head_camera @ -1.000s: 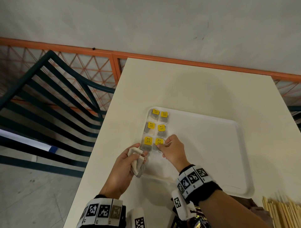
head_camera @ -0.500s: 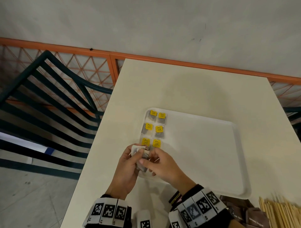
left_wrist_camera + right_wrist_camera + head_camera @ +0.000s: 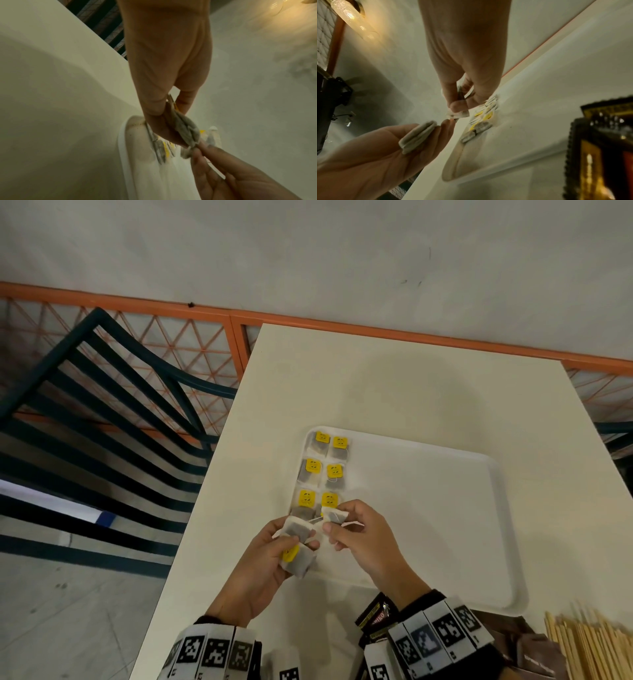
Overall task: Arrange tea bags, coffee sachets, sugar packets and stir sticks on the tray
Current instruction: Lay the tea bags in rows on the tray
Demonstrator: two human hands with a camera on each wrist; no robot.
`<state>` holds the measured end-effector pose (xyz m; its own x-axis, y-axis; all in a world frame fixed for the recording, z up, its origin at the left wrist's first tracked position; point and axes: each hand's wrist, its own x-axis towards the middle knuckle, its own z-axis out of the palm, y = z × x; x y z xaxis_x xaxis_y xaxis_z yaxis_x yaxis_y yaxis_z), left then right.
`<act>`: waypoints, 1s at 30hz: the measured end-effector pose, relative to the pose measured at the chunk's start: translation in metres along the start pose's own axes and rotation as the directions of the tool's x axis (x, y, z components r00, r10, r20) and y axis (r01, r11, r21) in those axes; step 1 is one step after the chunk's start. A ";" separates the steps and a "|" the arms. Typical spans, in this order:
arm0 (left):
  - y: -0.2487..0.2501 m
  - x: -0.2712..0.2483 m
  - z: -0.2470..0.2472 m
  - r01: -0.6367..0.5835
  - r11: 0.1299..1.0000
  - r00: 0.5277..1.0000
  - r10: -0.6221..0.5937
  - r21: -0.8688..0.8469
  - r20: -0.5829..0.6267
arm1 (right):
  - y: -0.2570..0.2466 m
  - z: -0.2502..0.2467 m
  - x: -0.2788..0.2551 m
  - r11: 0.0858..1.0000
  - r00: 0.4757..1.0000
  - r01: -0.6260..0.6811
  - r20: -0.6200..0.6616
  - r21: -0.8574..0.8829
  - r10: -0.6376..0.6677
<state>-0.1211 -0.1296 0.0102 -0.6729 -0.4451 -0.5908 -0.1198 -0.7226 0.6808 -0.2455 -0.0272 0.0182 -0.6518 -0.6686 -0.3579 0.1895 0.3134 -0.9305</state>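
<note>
A white tray (image 3: 445, 542) lies on the cream table. Several tea bags with yellow tags (image 3: 322, 470) sit in two columns at its left end. My left hand (image 3: 270, 556) holds a small stack of tea bags (image 3: 298, 549) over the tray's near left corner; the stack (image 3: 418, 136) shows edge-on in the right wrist view. My right hand (image 3: 359, 535) pinches one tea bag (image 3: 335, 516) between thumb and forefinger, just right of the stack and above the nearest row; this bag (image 3: 458, 114) also shows in the right wrist view.
Dark coffee sachets (image 3: 375, 616) lie at the table's near edge under my right wrist. A bundle of wooden stir sticks (image 3: 589, 648) sits at the near right. A dark slatted chair (image 3: 102, 419) stands left of the table. An orange railing (image 3: 376, 326) runs behind.
My right hand left the tea bags on the tray, came back to the stack in my left hand, and now pinches one bag drawn off it.
</note>
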 end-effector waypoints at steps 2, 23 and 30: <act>0.000 0.000 0.001 0.000 1.000 1.000 0.000 -0.012 -0.022 | 0.001 -0.001 -0.004 0.999 0.999 0.026 0.036 -0.023 -0.025; 0.010 -0.020 -0.025 -0.154 0.981 0.985 0.142 -0.120 -0.103 | 0.005 -0.003 -0.016 0.960 0.974 -0.072 0.190 -0.270 0.126; 0.019 -0.027 -0.041 -0.183 0.980 0.971 0.168 -0.073 -0.173 | 0.000 0.001 -0.008 0.971 0.970 -0.217 0.088 -0.101 0.226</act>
<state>-0.0751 -0.1531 0.0206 -0.5473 -0.6448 -0.5336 0.0586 -0.6655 0.7441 -0.2397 -0.0228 0.0210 -0.5249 -0.6369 -0.5647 0.2513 0.5178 -0.8177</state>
